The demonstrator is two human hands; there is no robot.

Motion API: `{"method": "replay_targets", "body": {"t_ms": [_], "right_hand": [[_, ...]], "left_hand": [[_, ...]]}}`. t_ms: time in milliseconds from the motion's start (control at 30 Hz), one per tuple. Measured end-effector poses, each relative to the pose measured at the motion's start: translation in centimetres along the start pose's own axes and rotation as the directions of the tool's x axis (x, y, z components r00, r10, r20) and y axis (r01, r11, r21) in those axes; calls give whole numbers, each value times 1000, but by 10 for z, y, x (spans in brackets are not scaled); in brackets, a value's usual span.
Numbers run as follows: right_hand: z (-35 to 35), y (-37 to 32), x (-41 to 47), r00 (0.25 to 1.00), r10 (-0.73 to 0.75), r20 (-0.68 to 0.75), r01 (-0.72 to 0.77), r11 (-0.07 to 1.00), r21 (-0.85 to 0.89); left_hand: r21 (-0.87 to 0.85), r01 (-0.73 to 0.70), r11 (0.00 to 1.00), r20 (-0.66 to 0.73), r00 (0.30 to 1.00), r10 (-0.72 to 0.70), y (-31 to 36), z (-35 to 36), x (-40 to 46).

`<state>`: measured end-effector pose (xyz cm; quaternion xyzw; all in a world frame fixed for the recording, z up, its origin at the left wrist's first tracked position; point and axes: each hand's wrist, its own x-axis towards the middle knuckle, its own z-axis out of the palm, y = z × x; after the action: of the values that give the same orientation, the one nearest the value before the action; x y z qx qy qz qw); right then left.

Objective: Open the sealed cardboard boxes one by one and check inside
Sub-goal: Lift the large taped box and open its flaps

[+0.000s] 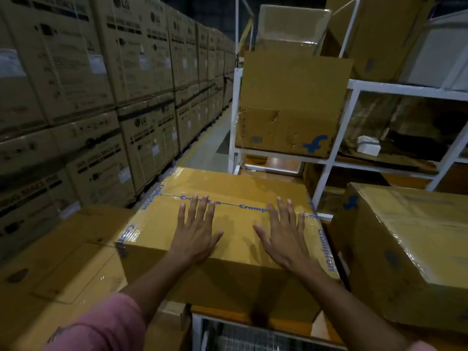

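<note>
A sealed brown cardboard box [235,188] sits right in front of me, its seams closed with clear tape printed in blue letters. My left hand [195,231] lies flat on the box top, fingers straight and spread. My right hand [283,234] lies flat beside it on the same top, fingers also spread. Both hands are just short of the taped centre seam [228,204]. Neither hand holds anything.
A taped box [415,239] stands at the right and another box [63,257] at the left, lower. A white metal rack [334,148] behind holds more boxes, one with a blue logo [286,115]. Stacked appliance cartons [101,97] line the aisle on the left.
</note>
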<state>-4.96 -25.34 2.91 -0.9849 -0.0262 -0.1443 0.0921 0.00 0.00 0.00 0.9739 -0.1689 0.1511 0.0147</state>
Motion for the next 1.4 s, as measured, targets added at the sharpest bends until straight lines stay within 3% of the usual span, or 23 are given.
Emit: {"method": "replay_targets", "body": {"t_ms": [100,300,800,1100,1233,1400], "right_hand": [[20,8,-14,986,65,152,-70,997,30],[42,17,-13,969,96,226,-102,995,16],[52,16,43,971,174,162,-160,983,-92],[60,11,27,966,160,205,-145,986,-87],[54,0,1,979,153,137,-137,983,-118],[49,-16,-50,993,114,7,-112,983,-146]], "left_hand": [[-64,82,995,139,988,-72,-4,15,-5],[-139,109,984,152,984,-87,-12,26,-2],[-155,-11,988,119,993,29,-43,37,52],[-150,18,989,66,998,-8,-46,38,40],[-150,28,988,66,998,-18,-43,33,14],[-71,15,997,-48,999,-18,-37,30,-35]]}}
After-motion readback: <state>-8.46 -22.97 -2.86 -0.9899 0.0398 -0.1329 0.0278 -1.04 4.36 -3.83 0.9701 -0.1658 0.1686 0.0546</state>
